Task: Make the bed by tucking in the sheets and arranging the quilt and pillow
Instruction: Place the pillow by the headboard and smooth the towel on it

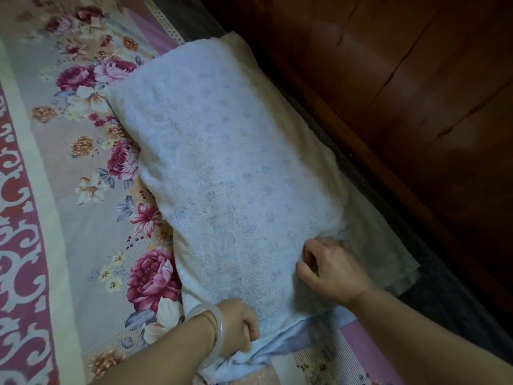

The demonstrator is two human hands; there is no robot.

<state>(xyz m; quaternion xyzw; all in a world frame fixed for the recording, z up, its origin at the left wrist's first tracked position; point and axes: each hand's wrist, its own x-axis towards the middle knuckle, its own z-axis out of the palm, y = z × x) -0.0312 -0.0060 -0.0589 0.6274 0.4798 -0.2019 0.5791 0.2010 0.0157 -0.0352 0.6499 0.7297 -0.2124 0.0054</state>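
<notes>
A long pillow (222,168) lies on the flowered sheet (91,151), covered by a pale blue dotted towel. It runs from the upper middle down to the lower middle, along the bed's right side. My left hand (241,326), with bangles on its wrist, grips the towel's bunched near end (266,354) at the pillow's lower edge. My right hand (330,270) rests on the pillow's near right corner with its fingers curled, pinching the towel there. A cream pillowcase edge (383,245) shows along the pillow's right side.
A dark wooden headboard (402,79) fills the upper right, close beside the pillow. A dark strip of mattress edge (444,287) lies between pillow and wood. The sheet's red-and-white patterned border (19,245) runs down the left side.
</notes>
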